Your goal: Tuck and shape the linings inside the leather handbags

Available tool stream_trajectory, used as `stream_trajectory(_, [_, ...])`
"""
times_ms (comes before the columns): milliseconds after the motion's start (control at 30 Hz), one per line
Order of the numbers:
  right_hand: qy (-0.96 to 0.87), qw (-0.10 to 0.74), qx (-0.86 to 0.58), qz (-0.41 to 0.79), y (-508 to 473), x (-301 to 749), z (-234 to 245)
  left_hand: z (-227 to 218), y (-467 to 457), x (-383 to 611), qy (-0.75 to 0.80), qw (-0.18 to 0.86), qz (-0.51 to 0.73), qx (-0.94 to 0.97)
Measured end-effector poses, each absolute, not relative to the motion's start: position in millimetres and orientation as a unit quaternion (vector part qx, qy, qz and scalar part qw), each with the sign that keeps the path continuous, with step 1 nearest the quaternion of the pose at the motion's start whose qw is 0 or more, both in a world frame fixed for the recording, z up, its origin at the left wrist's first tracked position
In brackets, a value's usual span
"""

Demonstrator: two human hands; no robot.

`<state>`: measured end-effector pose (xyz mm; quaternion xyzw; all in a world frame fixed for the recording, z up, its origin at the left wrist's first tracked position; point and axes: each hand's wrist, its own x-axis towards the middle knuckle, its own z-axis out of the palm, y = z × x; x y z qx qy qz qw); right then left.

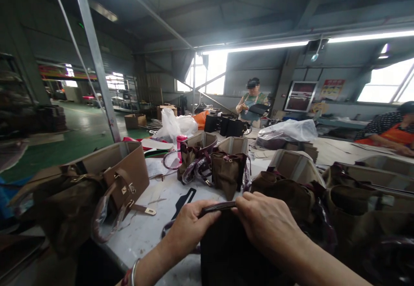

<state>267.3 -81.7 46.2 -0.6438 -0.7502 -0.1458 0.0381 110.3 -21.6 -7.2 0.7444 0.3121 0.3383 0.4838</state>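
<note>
Both hands grip the top edge of a black bag (pixel 226 251), whose lower part runs out of view at the bottom. My left hand (pixel 190 223) pinches the brown-trimmed rim between thumb and fingers. Close beside it, my right hand (pixel 267 219) is closed over the same rim, its fingertips hidden. Just beyond my left hand lies a flat black cut-out piece (pixel 184 202) on the white table (pixel 145 217). Past my right hand stands a brown-green handbag (pixel 286 193) with an open top.
A tan handbag (pixel 127 174) with plastic-wrapped handles stands at left. Further bags (pixel 226 169), a pink bottle (pixel 181 146) and clear plastic bags (pixel 287 133) stand across the table. A metal post (pixel 93 57) rises at left. One person (pixel 254 100) works opposite, another (pixel 388 130) at far right.
</note>
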Motion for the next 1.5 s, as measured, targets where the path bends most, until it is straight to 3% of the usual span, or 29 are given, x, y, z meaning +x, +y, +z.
stream_trajectory(400, [-0.754,0.058,-0.641,-0.133,-87,272,44,-4,-33,113,0.323,0.268,0.332,0.845])
stream_trajectory(1033, [-0.756,0.085,-0.633,-0.142,-92,276,45,-12,-46,122,0.366,0.253,0.362,0.819])
stream_trajectory(1500, [-0.753,0.087,-0.633,-0.156,-98,280,46,-5,-51,128,0.357,0.146,0.288,0.877])
